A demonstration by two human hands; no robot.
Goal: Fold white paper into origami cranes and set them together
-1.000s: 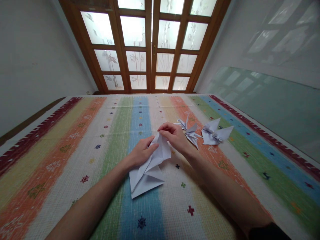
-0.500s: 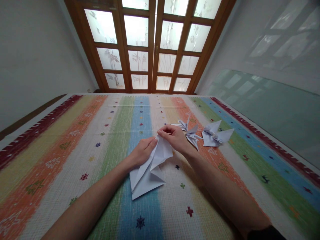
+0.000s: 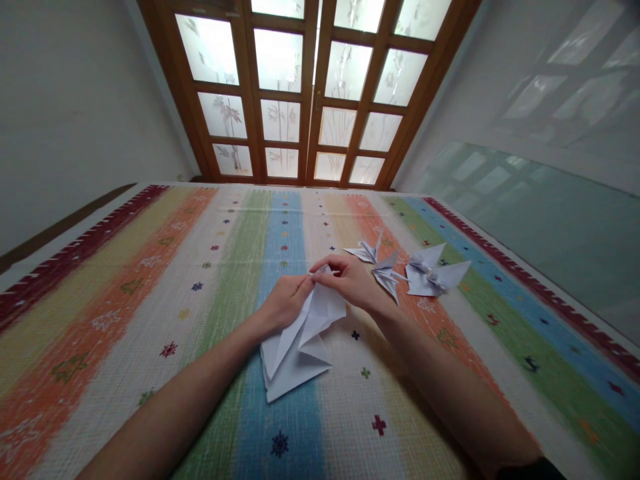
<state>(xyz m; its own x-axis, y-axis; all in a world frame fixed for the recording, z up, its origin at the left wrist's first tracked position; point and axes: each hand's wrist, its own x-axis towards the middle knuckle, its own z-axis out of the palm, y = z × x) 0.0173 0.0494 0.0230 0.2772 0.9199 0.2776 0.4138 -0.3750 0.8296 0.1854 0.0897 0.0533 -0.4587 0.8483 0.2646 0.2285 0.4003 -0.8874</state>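
Note:
A half-folded sheet of white paper [image 3: 296, 340] lies on the striped cloth [image 3: 150, 293] in front of me. My left hand [image 3: 283, 303] rests on its upper left part, fingers pressed on the paper near the top corner. My right hand [image 3: 350, 280] pinches the paper's top tip between thumb and fingers. Just right of my right hand lie two finished white paper cranes: a nearer paper crane [image 3: 380, 263] and a farther-right paper crane [image 3: 433, 275].
The colourful striped cloth covers the whole surface. A wooden door with frosted glass panes [image 3: 310, 93] stands at the far end. A white wall [image 3: 65, 113] is on the left, a green-and-white wall [image 3: 550, 200] on the right.
My right hand has slid a little to the left along the paper's top tip, toward my left hand, which has barely moved. The view has tipped down slightly.

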